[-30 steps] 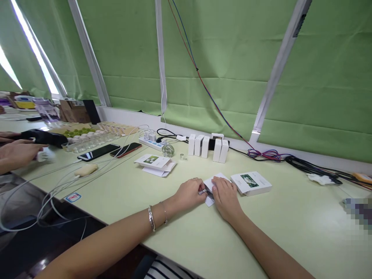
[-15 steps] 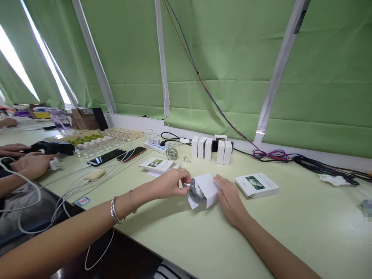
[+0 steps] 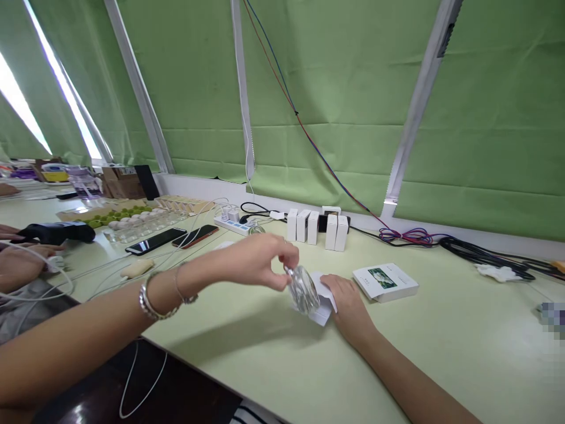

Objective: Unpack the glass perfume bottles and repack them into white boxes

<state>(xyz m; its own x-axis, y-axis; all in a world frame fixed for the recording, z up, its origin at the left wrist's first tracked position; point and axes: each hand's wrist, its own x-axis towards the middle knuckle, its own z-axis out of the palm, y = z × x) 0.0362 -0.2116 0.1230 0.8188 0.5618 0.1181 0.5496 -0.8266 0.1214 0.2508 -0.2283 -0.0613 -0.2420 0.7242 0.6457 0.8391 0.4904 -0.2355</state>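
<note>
Head view, left hand [image 3: 261,259]: thumb and fingers closed in a pinch on one end of a silver disc-shaped packet [image 3: 304,290].
Packet: held above the table [image 3: 265,365], tilted, just left of the opened white box [image 3: 325,305]; its right edge overlaps the flaps in view.
Right hand [image 3: 351,305]: laid over the box's right part, fingers partly bent; cannot tell whether it grips or only presses.
Right of box: closed white carton [image 3: 385,281] with green picture, lying flat.
Far side: small white boxes [image 3: 302,225] upright in a row; power strip [image 3: 233,225] to their left.
Far left: two phones [image 3: 156,240] side by side.
</note>
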